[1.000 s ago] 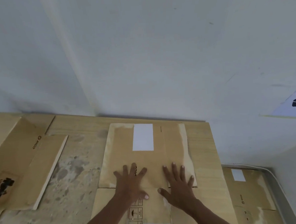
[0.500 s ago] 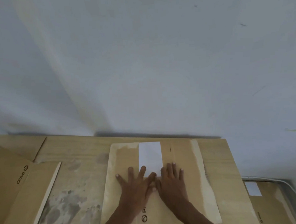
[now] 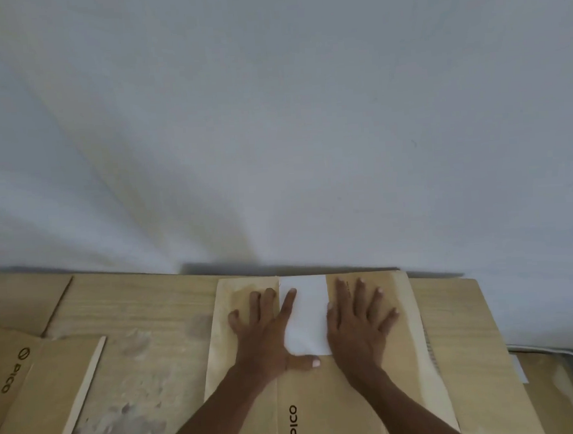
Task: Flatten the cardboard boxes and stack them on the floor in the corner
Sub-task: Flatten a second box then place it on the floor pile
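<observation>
Both palms flat, fingers spread, left hand [image 3: 265, 332] and right hand [image 3: 358, 323] pressing the box [image 3: 326, 399] down; light, stiff, springy at creases; grab long edges.

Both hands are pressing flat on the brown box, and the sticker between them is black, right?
Not quite: the head view shows the sticker between the left hand and the right hand is white, not black. Both hands do press flat on the brown box.

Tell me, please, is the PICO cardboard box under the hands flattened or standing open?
Flattened: the PICO cardboard box lies as a flat sheet, left hand and right hand pressing on it at its white label.
</observation>
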`<state>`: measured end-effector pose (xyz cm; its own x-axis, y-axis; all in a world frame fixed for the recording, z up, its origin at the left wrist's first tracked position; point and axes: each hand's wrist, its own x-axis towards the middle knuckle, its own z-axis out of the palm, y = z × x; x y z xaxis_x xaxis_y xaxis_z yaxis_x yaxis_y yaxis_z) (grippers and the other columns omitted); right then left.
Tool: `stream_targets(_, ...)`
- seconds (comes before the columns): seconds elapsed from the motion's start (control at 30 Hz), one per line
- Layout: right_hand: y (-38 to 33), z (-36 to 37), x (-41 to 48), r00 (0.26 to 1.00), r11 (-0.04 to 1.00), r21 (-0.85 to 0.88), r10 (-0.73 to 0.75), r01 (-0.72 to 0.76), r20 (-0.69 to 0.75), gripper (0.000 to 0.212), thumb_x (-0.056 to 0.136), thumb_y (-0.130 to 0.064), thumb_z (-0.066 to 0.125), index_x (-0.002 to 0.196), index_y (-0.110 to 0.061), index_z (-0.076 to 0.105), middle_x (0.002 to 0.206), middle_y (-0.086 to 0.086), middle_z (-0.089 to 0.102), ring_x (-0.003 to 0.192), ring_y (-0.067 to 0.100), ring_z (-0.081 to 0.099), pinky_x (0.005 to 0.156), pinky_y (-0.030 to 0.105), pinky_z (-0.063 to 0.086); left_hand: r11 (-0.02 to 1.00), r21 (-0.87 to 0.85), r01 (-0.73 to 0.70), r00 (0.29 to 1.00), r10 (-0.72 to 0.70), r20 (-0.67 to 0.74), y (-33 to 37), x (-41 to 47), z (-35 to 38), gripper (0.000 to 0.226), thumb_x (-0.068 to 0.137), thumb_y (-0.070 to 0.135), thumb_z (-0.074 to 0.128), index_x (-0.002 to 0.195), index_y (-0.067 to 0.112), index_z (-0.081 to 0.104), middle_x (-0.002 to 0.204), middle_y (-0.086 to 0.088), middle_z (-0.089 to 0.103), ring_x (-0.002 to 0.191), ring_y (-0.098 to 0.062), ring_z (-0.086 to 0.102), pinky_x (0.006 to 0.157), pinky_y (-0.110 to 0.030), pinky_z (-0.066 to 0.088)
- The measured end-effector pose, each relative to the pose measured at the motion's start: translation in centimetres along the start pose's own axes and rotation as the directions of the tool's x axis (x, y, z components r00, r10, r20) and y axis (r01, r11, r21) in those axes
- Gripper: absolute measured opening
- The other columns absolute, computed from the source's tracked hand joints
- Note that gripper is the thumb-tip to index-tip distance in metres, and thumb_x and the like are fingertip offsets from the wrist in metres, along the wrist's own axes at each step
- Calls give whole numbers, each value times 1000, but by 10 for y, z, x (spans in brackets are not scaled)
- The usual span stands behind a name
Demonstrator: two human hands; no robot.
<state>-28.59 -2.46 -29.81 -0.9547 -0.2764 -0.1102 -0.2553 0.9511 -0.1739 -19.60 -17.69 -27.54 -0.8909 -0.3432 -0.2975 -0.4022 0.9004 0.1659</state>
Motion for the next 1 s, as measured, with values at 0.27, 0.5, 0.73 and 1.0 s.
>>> stream_targets(0.27,-9,3,31,920,920,22,-391,391,-12,53,102,-45,20,155,-36,16,164,-4,8,151,19,0,121,50,11,999,-39,-15,973,5,-233,-4,14,16,81,82,74,38,152,34,31,161,-1,27,145,-30,29,109,-64,12)
stream_targets(0.5,61,-16,39,998,997,69,-15,19,-53,55,101,-46,17,154,-42,6,163,-12,5,151,19,-1,120,53,2,994,-35,102,933,-108,-342,2,18,13,65,93,51,39,154,28,30,161,-5,26,146,-30,27,115,-61,12)
stream_targets(0.73,22,-1,7,994,994,-21,-105,105,5,60,100,-45,19,156,-27,10,164,10,5,150,36,-3,114,66,-4,988,-28,152,945,-154,-289,3,19,7,68,89,55,40,152,30,33,160,-9,27,147,-36,20,113,-66,9)
stream_targets(1.0,74,-20,45,996,995,60,80,-78,-28,52,101,-48,19,152,-48,8,163,-15,10,150,27,6,115,62,1,982,2,187,939,-178,-294,-1,20,12,70,88,58,38,152,32,31,162,-9,21,148,-40,15,112,-69,5)
